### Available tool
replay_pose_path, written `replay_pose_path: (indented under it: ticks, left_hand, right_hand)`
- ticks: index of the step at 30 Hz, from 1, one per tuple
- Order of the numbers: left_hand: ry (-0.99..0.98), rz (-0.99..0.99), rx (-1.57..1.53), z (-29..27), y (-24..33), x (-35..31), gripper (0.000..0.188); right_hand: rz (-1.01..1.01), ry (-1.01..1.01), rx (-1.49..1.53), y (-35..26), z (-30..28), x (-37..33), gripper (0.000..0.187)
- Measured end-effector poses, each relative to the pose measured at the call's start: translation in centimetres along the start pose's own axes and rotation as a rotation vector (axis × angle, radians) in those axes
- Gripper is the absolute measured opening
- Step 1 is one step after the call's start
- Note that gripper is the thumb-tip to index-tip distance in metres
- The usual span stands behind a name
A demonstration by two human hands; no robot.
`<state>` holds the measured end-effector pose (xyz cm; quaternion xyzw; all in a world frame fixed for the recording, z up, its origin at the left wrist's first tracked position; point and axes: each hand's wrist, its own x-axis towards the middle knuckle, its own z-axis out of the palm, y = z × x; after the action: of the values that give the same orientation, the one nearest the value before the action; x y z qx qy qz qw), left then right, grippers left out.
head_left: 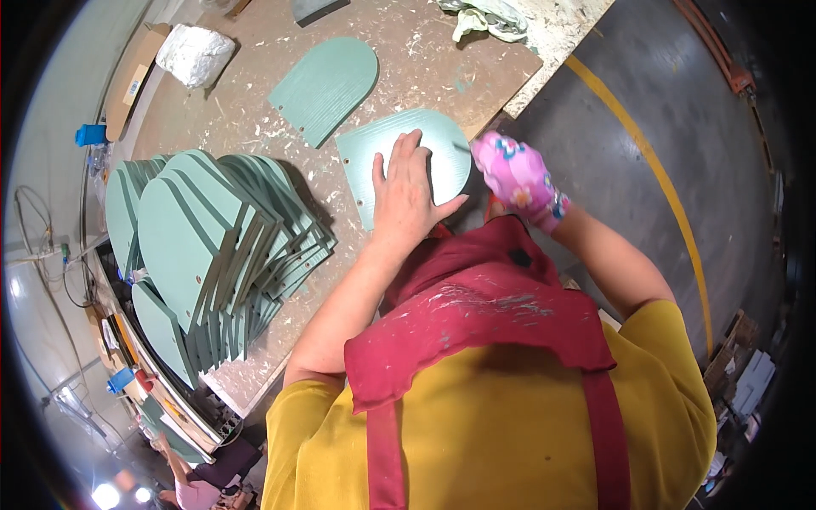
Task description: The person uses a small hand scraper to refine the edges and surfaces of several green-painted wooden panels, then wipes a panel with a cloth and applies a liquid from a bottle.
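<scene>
A pale green wooden panel (446, 161) with one rounded end and small holes along its straight edge lies near the table's front edge. My bare left hand (404, 191) rests flat on it with the fingers stretched out. At the panel's rounded edge, my right hand (514, 174) wears a pink flowered glove. Its fingers are curled closed; whatever they may hold is hidden. Just beyond lies a second green panel (330, 87) of the same shape. To the left, many more such panels (183, 225) lean in overlapping stacks.
The brown work table (242, 127) is strewn with pale flakes. At its far side are a white wrapped bundle (195, 56), a grey block (316, 8) and a crumpled cloth (489, 19). A yellow line (637, 132) crosses the floor at right. Another person (197, 495) appears at lower left.
</scene>
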<state>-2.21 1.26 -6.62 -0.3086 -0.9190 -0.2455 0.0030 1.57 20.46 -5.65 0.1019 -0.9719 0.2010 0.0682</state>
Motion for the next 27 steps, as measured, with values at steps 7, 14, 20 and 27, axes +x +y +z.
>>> replay_pose_path:
  ticks: [7, 14, 20, 27]
  left_hand:
    - [-0.088, -0.020, -0.065, -1.7, -0.4, -0.2, 0.102]
    - [-0.106, -0.004, 0.149, -2.1, -2.1, -1.0, 0.105]
    - [-0.149, -0.017, -0.053, -3.6, -2.3, -0.1, 0.098]
    - [-0.034, -0.104, 0.132, -2.3, -5.3, 1.0, 0.091]
  right_hand:
    - [-0.002, 0.194, 0.254, 0.5, -0.6, -0.6, 0.010]
    - [-0.040, 0.007, -0.012, -0.9, 0.7, -0.2, 0.009]
    - [0.267, 0.059, 0.591, -2.2, -1.3, -3.1, 0.014]
    - [0.457, -0.144, 1.193, -2.8, 2.3, 0.4, 0.023]
